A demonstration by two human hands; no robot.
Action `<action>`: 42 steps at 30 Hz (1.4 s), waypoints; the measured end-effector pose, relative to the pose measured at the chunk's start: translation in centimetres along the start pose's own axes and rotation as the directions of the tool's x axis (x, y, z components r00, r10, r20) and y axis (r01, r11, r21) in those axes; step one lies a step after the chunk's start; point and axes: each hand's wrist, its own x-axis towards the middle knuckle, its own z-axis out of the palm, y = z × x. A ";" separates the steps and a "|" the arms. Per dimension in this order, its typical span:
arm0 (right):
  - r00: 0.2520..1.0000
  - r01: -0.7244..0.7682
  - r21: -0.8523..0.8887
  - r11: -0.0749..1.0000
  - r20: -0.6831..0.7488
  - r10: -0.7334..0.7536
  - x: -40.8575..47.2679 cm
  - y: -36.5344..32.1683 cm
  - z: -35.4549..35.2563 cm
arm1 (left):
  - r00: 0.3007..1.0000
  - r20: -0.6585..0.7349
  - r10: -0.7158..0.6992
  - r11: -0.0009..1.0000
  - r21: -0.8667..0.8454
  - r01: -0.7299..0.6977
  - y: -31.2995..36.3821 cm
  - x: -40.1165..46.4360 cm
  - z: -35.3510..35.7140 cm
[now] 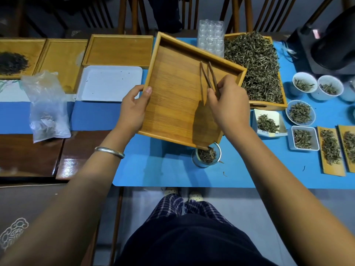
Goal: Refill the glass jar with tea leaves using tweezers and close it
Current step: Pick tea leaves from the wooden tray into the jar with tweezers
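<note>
My left hand [134, 108] grips the left edge of a bare wooden tray [172, 96], thumb over the rim. The tray is tilted, and its near right corner sits over the mouth of a small glass jar [206, 156] holding tea leaves. My right hand [228, 104] pinches brown wooden tweezers [208, 77] above the tray, their tips pointing away from me. The jar stands open on the blue mat [163, 169]. No lid is in view.
A wooden box heaped with tea leaves [257, 68] lies at the right. Cups, dishes and small trays of leaves [303, 127] crowd the right side. A white tray [109, 83], wooden trays [119, 50] and a plastic bag [48, 108] sit at the left.
</note>
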 end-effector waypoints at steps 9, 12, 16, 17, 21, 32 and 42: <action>0.991 0.080 -0.023 0.997 0.106 -0.077 -4.8 2.7 0.5 | 1.000 -0.012 -0.028 0.999 -0.034 0.028 -0.3 0.1 0.1; 0.978 0.079 -0.021 0.997 0.195 -0.074 -8.1 4.2 0.2 | 0.999 -0.015 -0.033 0.999 -0.031 0.033 -0.3 0.1 0.0; 0.950 0.048 -0.062 0.997 0.310 -0.027 -12.7 6.3 -0.4 | 1.000 -0.005 -0.024 1.000 -0.007 0.024 -0.1 0.2 0.1; 0.945 0.035 -0.072 0.997 0.326 -0.010 -13.7 6.7 -0.5 | 1.000 -0.001 -0.024 1.000 -0.004 0.024 0.0 0.2 0.1; 0.936 -0.029 -0.085 0.996 0.346 0.057 -15.3 8.1 -1.1 | 0.999 0.011 -0.033 0.999 0.020 0.032 0.1 0.2 0.3; 0.957 -0.272 0.288 0.918 0.177 0.228 -10.6 8.9 -1.5 | 0.988 -0.021 -0.152 0.988 0.006 0.152 -1.1 -0.5 -0.4; 0.942 -0.324 0.455 0.830 0.238 0.237 -5.2 7.2 2.8 | 0.953 -0.033 -0.301 0.950 -0.096 0.297 -2.2 -2.6 -1.7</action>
